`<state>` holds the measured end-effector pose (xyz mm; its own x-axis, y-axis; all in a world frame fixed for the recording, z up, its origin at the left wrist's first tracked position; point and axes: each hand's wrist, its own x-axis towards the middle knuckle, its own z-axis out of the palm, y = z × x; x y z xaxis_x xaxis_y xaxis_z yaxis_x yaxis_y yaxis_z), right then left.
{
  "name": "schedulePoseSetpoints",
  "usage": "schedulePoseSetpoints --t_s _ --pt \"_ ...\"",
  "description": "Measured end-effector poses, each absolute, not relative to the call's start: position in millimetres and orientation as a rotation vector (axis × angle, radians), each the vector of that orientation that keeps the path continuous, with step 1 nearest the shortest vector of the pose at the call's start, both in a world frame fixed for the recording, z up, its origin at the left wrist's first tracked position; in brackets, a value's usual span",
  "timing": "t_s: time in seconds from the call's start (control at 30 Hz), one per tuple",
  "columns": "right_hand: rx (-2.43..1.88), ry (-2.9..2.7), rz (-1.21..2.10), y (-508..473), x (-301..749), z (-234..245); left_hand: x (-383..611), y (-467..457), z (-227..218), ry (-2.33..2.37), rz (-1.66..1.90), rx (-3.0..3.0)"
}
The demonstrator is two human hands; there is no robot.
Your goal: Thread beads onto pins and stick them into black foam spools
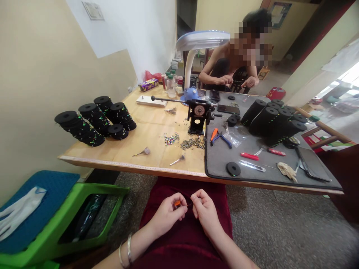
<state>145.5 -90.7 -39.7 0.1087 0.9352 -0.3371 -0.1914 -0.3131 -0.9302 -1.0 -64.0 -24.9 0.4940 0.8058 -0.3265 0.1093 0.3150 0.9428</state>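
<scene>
Over the dark red cloth (185, 239) on my lap, both of my hands are close together. My left hand (170, 212) is closed, its fingers curled around a small orange piece (177, 204) whose exact kind is hidden. My right hand (205, 213) is closed in a pinch just beside it. A thin dark strand seems to run between the two hands, but what the right fingertips hold is too small to name. On the table edge ahead lie two small wispy bundles with thin stems, one left (146, 151) and one nearer the middle (181, 157).
A black hand-cranked winder (198, 112) stands mid-table by colored beads (171, 139) and small metal pieces (193, 143). Black foam spools stand left (92, 116) and right (272, 116). Pliers (221, 139) and tweezers (252, 165) lie on the grey mat (221, 164). Another person (218, 71) sits opposite.
</scene>
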Motion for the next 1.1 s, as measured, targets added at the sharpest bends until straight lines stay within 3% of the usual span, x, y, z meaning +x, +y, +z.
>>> schedulePoseSetpoints --t_s 0.53,0.77,1.1 --pt "-1.329 -0.953 1.55 -90.3 148.2 -35.2 -2.5 -59.4 -18.9 1.139 0.658 1.366" --pt "-1.407 -1.142 1.449 -92.0 147.3 -26.6 -4.7 -53.7 -20.6 1.128 0.75 1.259" --pt "-1.419 -0.895 1.416 -98.3 152.7 -32.3 -22.2 -42.5 -23.0 1.239 0.918 1.202"
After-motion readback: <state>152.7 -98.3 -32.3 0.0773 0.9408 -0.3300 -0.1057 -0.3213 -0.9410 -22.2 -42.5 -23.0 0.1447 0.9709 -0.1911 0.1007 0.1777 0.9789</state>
